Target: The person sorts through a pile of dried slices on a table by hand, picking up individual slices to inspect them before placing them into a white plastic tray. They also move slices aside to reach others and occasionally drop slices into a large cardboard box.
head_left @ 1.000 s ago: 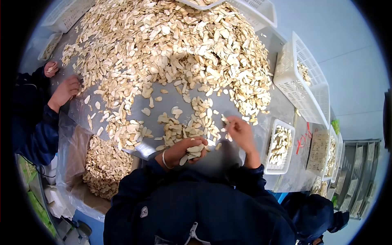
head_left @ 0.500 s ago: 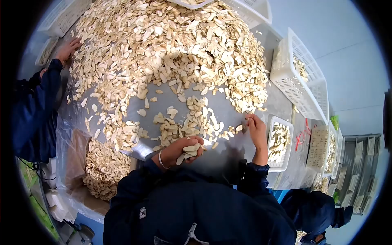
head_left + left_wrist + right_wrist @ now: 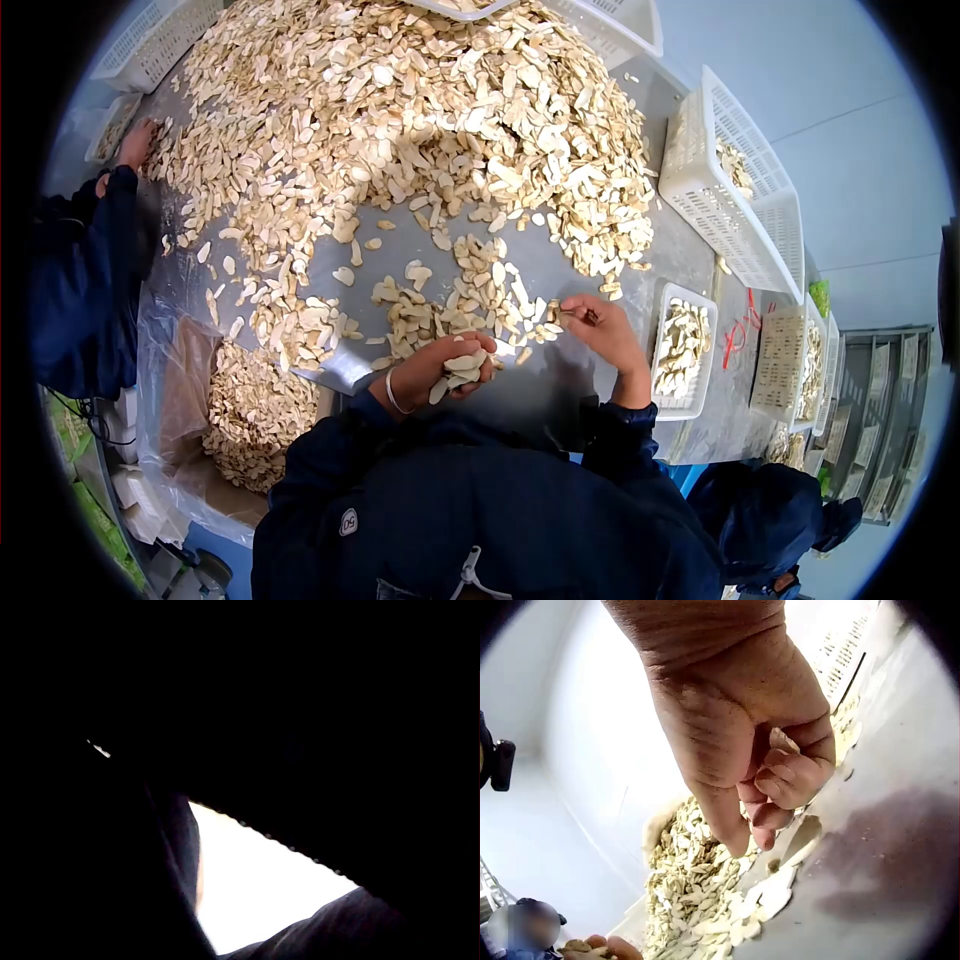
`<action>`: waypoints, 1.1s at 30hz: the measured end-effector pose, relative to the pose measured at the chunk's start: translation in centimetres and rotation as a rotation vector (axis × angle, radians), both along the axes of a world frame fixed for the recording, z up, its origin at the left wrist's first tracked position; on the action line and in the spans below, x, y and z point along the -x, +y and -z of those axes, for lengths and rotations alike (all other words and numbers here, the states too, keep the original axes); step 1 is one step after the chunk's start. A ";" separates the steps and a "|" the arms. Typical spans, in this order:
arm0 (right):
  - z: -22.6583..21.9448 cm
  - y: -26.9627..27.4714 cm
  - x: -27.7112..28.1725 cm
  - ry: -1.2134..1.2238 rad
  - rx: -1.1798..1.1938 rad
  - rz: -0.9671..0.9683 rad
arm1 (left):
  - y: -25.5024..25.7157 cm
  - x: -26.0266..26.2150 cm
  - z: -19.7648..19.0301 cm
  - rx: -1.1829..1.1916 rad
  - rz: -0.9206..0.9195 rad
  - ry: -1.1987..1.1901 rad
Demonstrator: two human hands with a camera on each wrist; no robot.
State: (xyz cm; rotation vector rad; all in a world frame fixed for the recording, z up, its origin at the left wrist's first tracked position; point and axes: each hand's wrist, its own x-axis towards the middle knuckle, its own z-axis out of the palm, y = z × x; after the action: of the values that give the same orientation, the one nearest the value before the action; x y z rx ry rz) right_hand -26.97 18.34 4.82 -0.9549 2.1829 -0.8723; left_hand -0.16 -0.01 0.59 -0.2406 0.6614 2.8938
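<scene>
Left hand (image 3: 425,368) cups a handful of slices (image 3: 462,372); right hand (image 3: 608,332), fingers curled round a small piece (image 3: 784,741), is just beside loose slices (image 3: 487,280) on the grey table (image 3: 525,395). A light pinch should spare them. A heap (image 3: 400,100) covers the far side; a white basket (image 3: 690,165) stands near a pale wall (image 3: 850,190).

Slices (image 3: 420,100), upper centre: cream, tan-brown edges. Worktop (image 3: 400,232): grey. Basket (image 3: 686,150), upper right: white, rows of slots. Tray (image 3: 680,406), right of centre: white. Thin item (image 3: 733,340) just right of it: red. Jacket (image 3: 500,500), bottom: navy, pale badge (image 3: 349,522). Wristband (image 3: 391,392): white. Wall (image 3: 840,100), upper right: pale blue. Carton (image 3: 192,390), lower left: brown.
</scene>
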 end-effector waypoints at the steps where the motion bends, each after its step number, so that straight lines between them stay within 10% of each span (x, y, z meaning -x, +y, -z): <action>1: -0.1 -0.6 0.4 -0.063 0.010 -0.019 | 0.0 0.0 0.1 -0.004 0.003 -0.003; 7: -0.2 -4.1 3.3 0.516 -0.095 0.201 | -0.1 -0.2 -0.3 0.001 -0.007 -0.009; 12: 1.1 -2.3 4.7 0.101 0.176 0.215 | 0.0 -0.2 -0.2 -0.028 -0.015 -0.001; 24: -0.2 -3.4 1.3 0.409 0.034 0.006 | 0.1 0.1 0.4 -0.003 -0.005 0.015; 28: -0.3 -3.7 0.6 -0.018 -0.027 -0.075 | 0.0 0.1 0.5 -0.003 -0.002 0.017; 33: -1.4 -5.0 1.4 0.200 -0.009 0.060 | 0.1 0.1 -0.1 -0.010 -0.008 -0.020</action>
State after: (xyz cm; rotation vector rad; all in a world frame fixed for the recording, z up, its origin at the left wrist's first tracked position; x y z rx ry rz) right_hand -28.40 13.38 6.21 -1.0146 2.3936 -0.8244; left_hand -0.22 0.14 0.71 -0.2712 0.6437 2.8977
